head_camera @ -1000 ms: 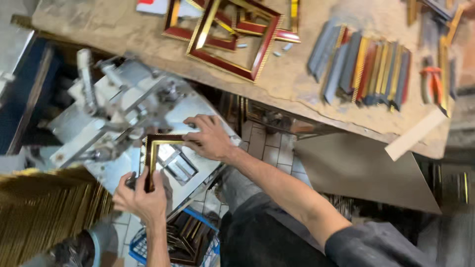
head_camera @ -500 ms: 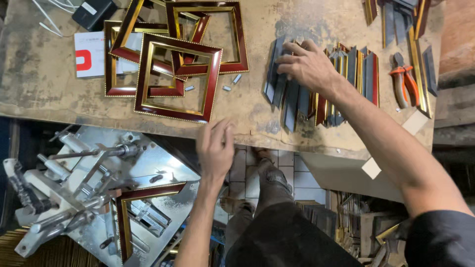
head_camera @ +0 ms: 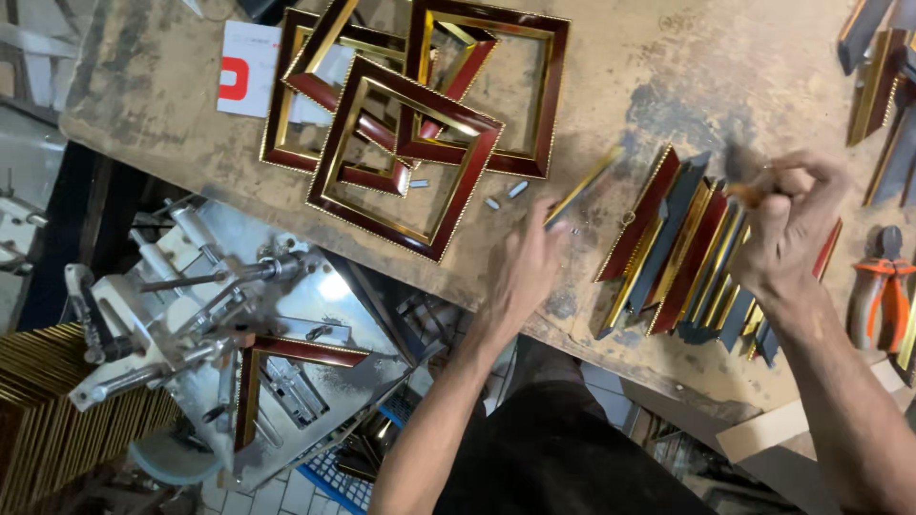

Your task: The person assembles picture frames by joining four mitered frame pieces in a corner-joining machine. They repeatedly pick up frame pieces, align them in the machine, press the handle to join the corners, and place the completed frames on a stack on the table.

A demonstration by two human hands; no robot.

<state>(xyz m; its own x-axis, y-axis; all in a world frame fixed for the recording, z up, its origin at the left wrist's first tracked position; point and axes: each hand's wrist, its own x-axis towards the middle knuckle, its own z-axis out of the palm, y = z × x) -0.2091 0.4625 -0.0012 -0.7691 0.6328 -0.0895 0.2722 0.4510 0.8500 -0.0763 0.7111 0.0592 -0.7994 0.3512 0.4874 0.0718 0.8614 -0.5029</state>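
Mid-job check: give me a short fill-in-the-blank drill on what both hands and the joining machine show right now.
1. The left hand holds one gold-edged moulding strip over the ___.
2. The right hand is above the row of cut moulding pieces, which are dark red and ___.
3. The frame corner lying on the joining machine is made of ___ pieces.
4. The orange-handled pliers lie to the ___ of the right hand.

Missing words: workbench; gold; two; right
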